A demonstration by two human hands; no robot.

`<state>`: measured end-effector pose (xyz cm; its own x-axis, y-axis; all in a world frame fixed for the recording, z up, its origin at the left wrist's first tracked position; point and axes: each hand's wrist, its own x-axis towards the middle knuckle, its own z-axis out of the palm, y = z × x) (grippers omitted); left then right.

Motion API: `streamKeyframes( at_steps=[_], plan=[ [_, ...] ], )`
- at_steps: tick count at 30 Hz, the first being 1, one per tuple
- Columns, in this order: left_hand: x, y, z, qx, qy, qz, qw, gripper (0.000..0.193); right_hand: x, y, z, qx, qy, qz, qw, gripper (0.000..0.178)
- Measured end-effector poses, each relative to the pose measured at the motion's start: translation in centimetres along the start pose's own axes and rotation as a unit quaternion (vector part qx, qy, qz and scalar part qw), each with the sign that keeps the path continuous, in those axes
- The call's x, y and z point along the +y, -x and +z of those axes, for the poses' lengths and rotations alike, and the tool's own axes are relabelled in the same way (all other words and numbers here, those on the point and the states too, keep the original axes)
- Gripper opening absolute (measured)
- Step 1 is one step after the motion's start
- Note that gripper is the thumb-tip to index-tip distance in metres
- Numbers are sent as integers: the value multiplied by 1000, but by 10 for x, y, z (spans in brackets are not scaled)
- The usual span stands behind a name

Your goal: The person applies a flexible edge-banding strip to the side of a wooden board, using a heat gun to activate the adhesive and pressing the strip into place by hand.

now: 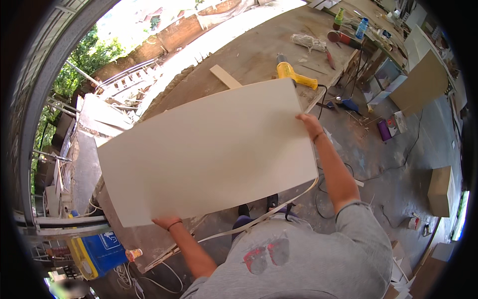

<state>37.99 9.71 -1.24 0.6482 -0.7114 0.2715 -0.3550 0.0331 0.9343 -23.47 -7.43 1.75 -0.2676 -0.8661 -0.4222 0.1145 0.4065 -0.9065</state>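
Note:
A large white board (pixel 209 154) lies tilted across the workbench (pixel 259 55), held between my two hands. My left hand (pixel 168 223) grips its near edge toward the left corner, fingers partly hidden beneath. At the right edge, close to the far corner, my right hand (pixel 311 127) is closed on the board. A long pale edging strip (pixel 254 223) hangs in a curve from around the near right corner, across the front of my shirt. Just beyond the far right corner rests a yellow heat gun (pixel 295 74), apart from my right hand.
A short wooden strip (pixel 225 77) lies past the board's far edge. Farther back are an angle grinder (pixel 344 40), a blue bottle (pixel 362 28) and a green bottle (pixel 338 19). Cables run over the floor at right. A blue bin (pixel 104 251) stands at lower left.

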Motion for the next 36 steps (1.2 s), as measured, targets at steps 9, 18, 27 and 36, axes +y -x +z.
streamKeyframes(
  at_steps=[9,18,27,36],
  plan=[
    [-20,110,-25,376,364,-331,785,60,-32,-89,96,-68,352,-34,933,59],
    [-27,146,6,501,253,-411,719,72,-49,-119,107,-105,404,-19,909,59],
    [0,153,34,394,369,-410,735,71,-37,-156,106,-48,487,-48,871,59],
    [16,159,31,290,361,-427,777,76,-62,-126,112,-86,519,-47,849,65]
  ],
)
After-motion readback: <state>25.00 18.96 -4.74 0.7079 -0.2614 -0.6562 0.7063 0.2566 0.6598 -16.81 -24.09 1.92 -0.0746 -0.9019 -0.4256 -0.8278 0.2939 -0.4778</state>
